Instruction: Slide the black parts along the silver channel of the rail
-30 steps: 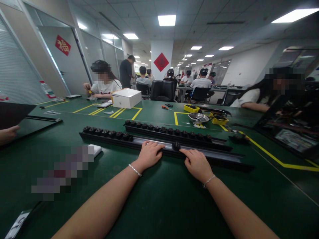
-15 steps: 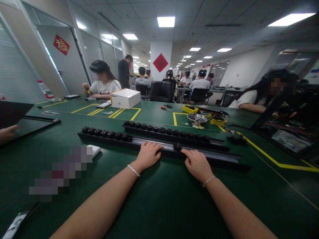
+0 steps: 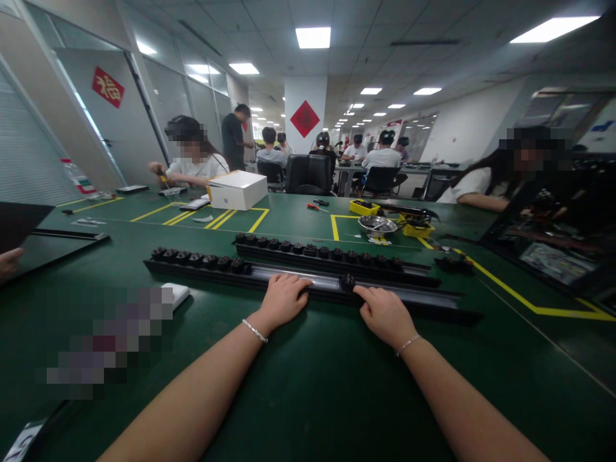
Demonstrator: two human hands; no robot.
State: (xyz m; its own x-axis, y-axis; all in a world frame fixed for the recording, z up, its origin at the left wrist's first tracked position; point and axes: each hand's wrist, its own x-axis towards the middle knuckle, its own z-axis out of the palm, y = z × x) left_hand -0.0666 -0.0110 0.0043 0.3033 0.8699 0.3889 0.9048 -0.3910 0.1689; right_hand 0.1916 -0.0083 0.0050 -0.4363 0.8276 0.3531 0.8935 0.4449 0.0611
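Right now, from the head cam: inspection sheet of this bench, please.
Surface: green mat table with yellow tape lines.
Job's things: near black rail, black knobs at its left end, one small black part between the hands; second knob-lined rail behind.
Clutter: white box, metal bowl, yellow trays, white pad.
Grippers: left hand and right hand rest on the near rail.
Cables: nothing seen.
Surroundings: co-workers seated at this and farther tables.

pixelated patch [image 3: 103, 340] hiding tabletop items, co-worker's hand [image 3: 7, 263] cut off left
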